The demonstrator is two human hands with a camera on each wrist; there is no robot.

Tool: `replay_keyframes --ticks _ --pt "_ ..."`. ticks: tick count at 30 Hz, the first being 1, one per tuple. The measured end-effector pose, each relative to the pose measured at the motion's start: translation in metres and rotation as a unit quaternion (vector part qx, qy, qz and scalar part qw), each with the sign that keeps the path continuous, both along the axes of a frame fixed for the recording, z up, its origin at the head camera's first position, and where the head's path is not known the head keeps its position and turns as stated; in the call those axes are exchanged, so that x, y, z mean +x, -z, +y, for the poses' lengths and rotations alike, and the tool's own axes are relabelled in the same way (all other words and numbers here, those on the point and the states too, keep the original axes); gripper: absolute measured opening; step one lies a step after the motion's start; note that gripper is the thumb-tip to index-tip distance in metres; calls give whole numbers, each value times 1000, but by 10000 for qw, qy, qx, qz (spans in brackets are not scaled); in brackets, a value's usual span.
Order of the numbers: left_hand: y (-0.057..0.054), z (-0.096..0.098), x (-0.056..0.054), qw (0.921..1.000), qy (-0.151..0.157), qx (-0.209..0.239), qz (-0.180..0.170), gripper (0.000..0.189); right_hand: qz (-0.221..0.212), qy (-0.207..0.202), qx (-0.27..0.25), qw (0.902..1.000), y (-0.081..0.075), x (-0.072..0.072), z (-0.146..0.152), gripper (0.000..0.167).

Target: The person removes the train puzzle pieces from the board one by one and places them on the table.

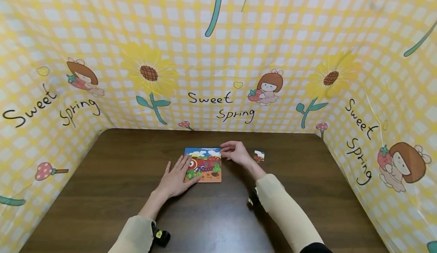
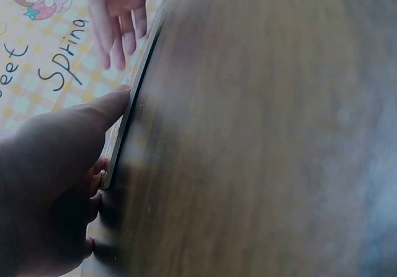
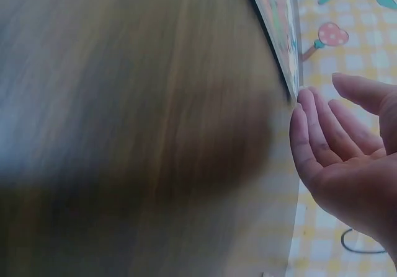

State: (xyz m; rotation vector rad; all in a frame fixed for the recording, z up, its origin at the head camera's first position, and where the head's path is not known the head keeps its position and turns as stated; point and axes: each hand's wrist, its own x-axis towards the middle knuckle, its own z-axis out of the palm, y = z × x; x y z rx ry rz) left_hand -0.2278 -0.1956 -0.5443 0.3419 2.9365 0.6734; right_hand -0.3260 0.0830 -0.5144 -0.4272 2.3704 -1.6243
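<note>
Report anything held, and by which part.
Nothing held: the left hand rests on the colourful rectangular picture puzzle, lower left; the right hand, beside it, looks empty.

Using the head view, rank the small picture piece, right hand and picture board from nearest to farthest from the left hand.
1. Picture board: touching the left hand, on its right.
2. Right hand: by the board's upper right corner.
3. Small picture piece: farther right, past the right hand.
</note>
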Motion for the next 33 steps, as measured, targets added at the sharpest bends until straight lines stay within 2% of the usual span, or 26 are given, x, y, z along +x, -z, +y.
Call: replay_keyframes --ticks 7,12,18,27,33 --pt "-1 -1 1 10000 10 -55 -14 97 53 -67 98 9999 0 1 -20 33" --pt "0 -1 0 9998 -28 -166 -60 96 258 -106 316 9991 1 2 -30 30" --pt "-2 0 1 9999 -22 -99 -32 95 42 -52 311 9995 4 2 -40 33" --pt "-1 1 1 9999 22 -125 4 95 -277 429 302 9982 4 3 -51 35" --pt "-1 0 1 9999 18 -107 32 95 -311 344 330 9984 5 4 -56 38"
